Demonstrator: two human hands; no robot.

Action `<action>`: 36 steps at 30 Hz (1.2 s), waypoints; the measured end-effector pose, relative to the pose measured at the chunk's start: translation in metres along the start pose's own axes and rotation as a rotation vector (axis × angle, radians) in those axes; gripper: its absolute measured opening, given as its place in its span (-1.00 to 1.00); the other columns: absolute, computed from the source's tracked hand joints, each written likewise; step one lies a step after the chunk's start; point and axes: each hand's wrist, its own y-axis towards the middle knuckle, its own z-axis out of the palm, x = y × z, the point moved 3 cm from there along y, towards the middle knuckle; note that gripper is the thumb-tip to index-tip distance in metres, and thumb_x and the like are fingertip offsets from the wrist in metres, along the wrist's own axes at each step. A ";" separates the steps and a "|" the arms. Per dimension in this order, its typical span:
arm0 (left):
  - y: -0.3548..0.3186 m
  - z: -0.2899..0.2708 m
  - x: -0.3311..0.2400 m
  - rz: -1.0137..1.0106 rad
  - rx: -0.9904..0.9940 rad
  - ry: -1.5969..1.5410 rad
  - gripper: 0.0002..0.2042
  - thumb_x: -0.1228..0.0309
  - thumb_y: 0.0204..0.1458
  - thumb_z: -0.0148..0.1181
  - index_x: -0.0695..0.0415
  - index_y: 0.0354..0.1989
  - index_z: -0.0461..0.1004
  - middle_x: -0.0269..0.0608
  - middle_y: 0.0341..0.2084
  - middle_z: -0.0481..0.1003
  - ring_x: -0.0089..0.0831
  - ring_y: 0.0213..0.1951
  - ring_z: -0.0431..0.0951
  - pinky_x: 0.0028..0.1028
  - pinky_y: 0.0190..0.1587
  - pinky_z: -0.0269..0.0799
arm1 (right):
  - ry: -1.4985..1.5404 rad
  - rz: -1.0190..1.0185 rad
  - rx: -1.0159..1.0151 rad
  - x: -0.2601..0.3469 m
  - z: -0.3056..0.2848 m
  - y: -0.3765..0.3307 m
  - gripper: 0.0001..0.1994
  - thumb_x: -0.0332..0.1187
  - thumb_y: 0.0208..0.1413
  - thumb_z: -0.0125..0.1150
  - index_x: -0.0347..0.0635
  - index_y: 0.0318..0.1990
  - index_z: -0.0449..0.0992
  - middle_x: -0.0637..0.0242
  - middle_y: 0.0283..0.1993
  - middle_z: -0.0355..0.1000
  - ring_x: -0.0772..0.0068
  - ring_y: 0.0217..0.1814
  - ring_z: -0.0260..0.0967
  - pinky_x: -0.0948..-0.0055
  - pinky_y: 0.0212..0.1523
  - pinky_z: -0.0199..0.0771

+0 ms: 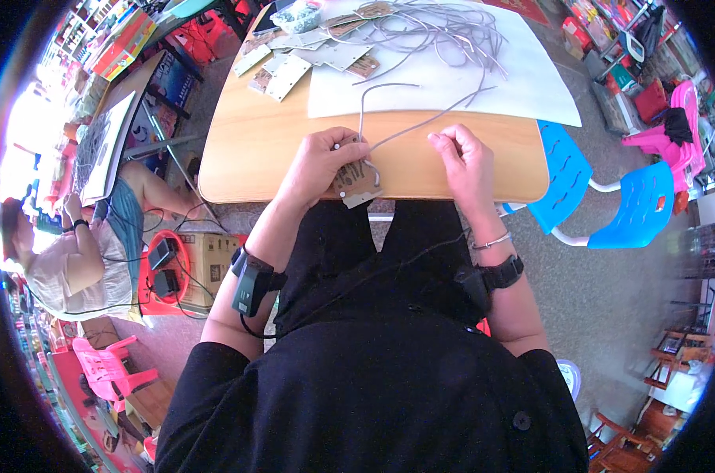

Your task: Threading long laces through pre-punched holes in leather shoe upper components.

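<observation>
Wooden table [263, 142] at centre, white sheet [523, 87] across its 1 o'clock part — loose grey cords [444, 31] piled there. Flat cards [294, 67] scattered at 11 o'clock. Blue plastic chair [610, 197] at 3 o'clock, pink chair [673, 134] beyond. Cardboard box [211, 264] at 9 o'clock — seated person [65, 260] further out.

Two hands [326, 162], one cardboard tag [356, 183], two blue chairs [641, 206], one table [255, 134]

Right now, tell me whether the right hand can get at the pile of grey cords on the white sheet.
Probably yes: the right hand sits at the table's near edge, with bare wood between it and the grey cords on the white sheet.
</observation>
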 end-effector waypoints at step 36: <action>0.003 -0.007 0.004 0.024 0.055 -0.128 -0.80 0.37 0.03 0.21 0.28 -0.28 0.50 -0.35 -0.49 0.50 -0.65 -0.46 0.47 -0.60 -0.36 0.40 | -0.144 0.023 0.004 0.004 0.004 -0.001 -0.77 -0.31 0.09 0.20 -0.24 -0.50 0.38 0.44 -0.69 0.17 0.70 -0.61 0.05 0.57 -0.59 0.12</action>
